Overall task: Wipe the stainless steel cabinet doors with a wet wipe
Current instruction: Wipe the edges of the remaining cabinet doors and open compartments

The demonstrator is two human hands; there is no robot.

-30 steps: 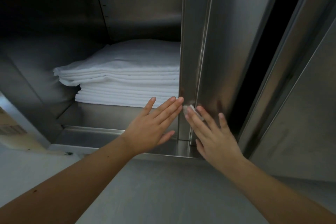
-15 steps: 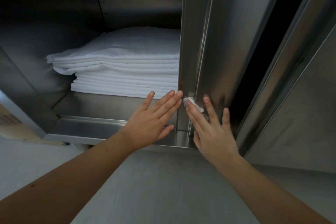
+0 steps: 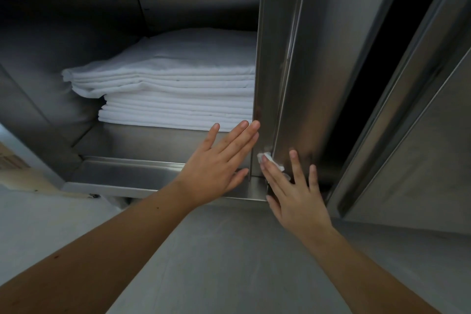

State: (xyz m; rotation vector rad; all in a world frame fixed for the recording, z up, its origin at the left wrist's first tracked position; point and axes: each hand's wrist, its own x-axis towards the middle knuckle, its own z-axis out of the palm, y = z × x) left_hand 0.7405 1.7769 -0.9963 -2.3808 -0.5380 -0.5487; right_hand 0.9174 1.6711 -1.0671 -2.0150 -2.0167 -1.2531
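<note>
Head view is looking into a stainless steel cabinet [image 3: 76, 46] that is standing open, and the cabinet door [image 3: 326, 71] is standing partly across the opening, probably so that its edge and lower face are within reach. Left of the door, on the shelf inside, a stack of folded white cloths [image 3: 178, 99] is lying apart from the wiping. Right of the door, past a dark gap, a second door panel [image 3: 420, 148] is showing. The left hand [image 3: 219, 166] is lying flat with its fingers straight and close together, the fingertips touching the door's left edge, seemingly steadying it against the push of the wiping. The right hand [image 3: 298, 196] is lying flat on the door's lower corner with its fingers spread and not curling round anything. Its first fingers are pressing the wet wipe [image 3: 277, 165] against the steel just beside the door's folded edge, so the flat palm is giving even pressure. Only a crumpled white bit of the wipe is showing past the fingers.
</note>
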